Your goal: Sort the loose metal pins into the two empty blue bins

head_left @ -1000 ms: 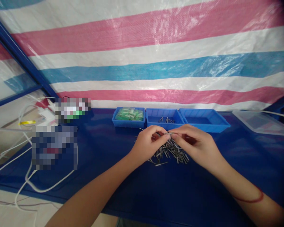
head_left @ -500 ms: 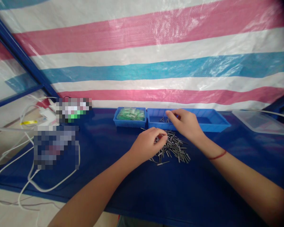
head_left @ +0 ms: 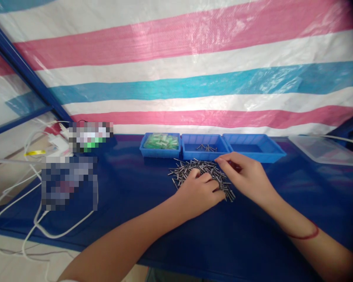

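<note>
A loose pile of short grey metal pins point(head_left: 191, 167) lies on the blue table in front of three blue trays. My left hand point(head_left: 200, 192) rests on the near part of the pile, knuckles up, with its fingers curled down into the pins. My right hand point(head_left: 244, 176) sits at the pile's right edge, thumb and fingers pinched together at the pins; what is in the pinch is too small to see. The middle tray point(head_left: 194, 140) holds a few pins.
The left tray point(head_left: 143, 150) is full of small green parts, and the right tray point(head_left: 267, 156) looks bare. A clear plastic lid point(head_left: 326, 150) lies at the far right. White cables point(head_left: 47, 231) and blurred items crowd the table's left end. A striped tarp hangs behind.
My right hand came back from the middle tray to the pile's right edge. My left hand dropped from a pinch above the pins onto the pile, which now spreads farther left.
</note>
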`<state>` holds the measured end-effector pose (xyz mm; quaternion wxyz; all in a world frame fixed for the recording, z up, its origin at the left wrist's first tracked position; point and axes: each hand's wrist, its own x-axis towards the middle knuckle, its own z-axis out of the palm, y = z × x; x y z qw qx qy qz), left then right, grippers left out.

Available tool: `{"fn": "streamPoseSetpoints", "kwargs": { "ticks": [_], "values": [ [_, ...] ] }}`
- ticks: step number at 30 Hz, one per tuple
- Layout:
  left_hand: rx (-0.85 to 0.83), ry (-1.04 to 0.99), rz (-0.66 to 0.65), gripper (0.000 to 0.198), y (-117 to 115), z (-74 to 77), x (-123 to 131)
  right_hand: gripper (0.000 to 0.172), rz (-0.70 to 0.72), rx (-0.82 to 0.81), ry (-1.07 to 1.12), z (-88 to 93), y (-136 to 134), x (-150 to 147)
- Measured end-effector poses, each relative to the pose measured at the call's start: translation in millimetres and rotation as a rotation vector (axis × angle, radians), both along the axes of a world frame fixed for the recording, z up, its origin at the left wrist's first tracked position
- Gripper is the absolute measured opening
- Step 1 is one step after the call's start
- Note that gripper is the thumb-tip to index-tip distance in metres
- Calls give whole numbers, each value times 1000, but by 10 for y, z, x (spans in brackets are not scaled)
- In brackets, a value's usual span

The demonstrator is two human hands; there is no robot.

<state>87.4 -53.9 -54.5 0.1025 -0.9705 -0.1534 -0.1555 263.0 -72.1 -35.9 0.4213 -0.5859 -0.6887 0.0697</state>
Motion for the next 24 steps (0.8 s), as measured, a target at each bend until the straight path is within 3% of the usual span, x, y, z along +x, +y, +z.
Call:
{"fn": "streamPoseSetpoints", "kwargs": {
  "ticks": [10,24],
  "values": [
    [40,-12,-64,22,54,25,-13,20,36,-42,30,-3,-18,61],
    [-148,3,78,20,207,155,-87,22,13,-82,61,46,-10,132]
  ]
}}
